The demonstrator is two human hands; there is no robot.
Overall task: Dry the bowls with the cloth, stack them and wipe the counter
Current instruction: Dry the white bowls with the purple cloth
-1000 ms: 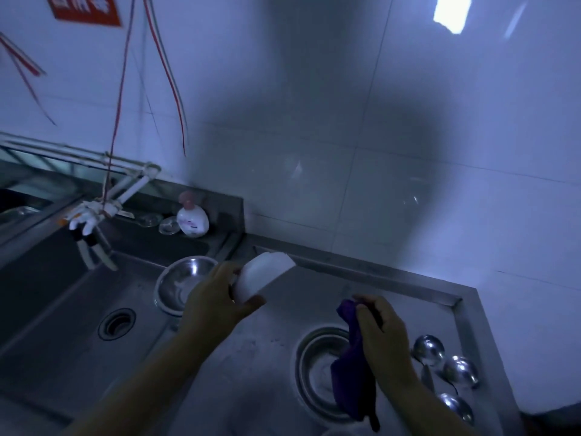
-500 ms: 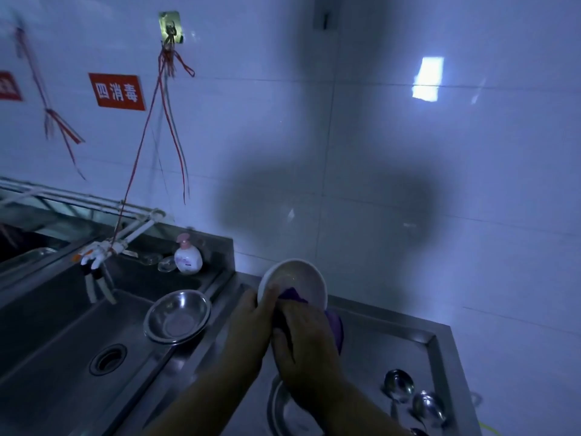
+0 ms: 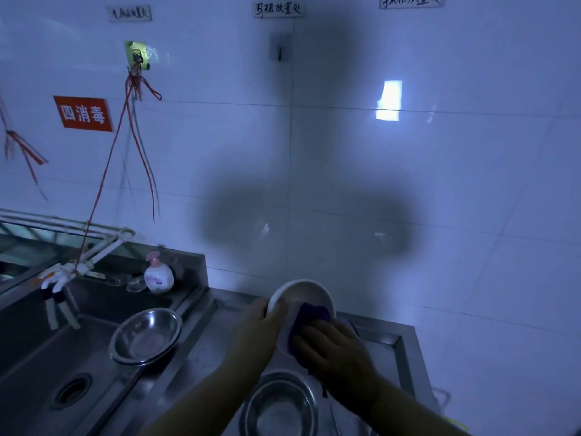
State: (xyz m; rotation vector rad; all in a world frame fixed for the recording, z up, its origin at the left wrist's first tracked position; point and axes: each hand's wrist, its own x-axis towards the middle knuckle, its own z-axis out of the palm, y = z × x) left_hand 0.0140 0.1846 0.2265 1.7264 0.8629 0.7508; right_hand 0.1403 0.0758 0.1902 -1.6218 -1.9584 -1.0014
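I hold a white bowl [image 3: 303, 294] tilted up above the steel counter [image 3: 201, 350]; my left hand [image 3: 261, 325] grips its left rim. My right hand [image 3: 333, 344] presses a purple cloth [image 3: 309, 316] into the bowl's inside, fingers curled around the cloth. A steel bowl [image 3: 279, 407] sits on the counter right below my hands. Another steel bowl [image 3: 146, 336] rests on the sink's right edge.
A deep sink [image 3: 41, 366] with a drain [image 3: 73, 390] lies at the left, with a tap [image 3: 59, 278] over it. A soap pump bottle [image 3: 158, 275] stands on the back ledge. The tiled wall is close behind the counter. A raised rim [image 3: 408, 347] bounds the counter at the right.
My hands came together: the right hand brought the cloth into the white bowl. The bowl turned its opening towards me. The view tilted up, so the spoons at the right left the picture.
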